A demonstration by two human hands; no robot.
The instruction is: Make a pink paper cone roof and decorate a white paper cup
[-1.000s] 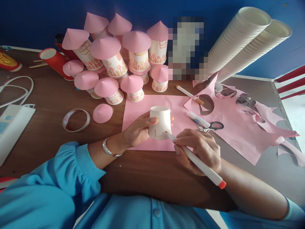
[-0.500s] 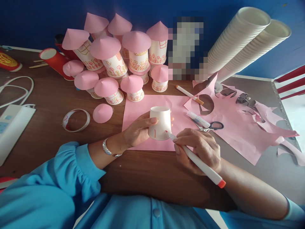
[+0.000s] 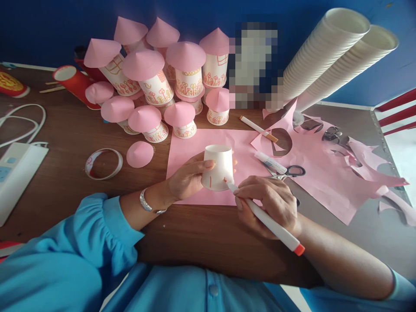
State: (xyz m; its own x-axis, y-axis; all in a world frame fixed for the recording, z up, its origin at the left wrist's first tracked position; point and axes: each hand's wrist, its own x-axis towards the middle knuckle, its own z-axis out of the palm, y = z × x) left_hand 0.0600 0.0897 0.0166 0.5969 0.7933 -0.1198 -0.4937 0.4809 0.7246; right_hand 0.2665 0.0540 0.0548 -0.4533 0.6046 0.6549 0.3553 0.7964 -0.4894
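A small white paper cup is upside-down or cut short, I cannot tell which; my left hand is closed around it, thumb on the near side. One short red line marks its lower left wall. My right hand grips a white marker pen with a red end, its tip touching the cup's lower right wall at a second small red mark. Beneath the cup lies a pink paper sheet. Beyond it stand several decorated paper cups topped with pink paper cones.
A roll of tape and a loose pink cone lie left. To the right are scissors, a glue stick, another marker and pink paper scraps. Tall cup stacks lean at the back; a power strip sits far left.
The marker tip has shifted slightly left along the cup, and a small red mark shows at the tip. My right hand moved a little left with it; my left hand stays nearly still.
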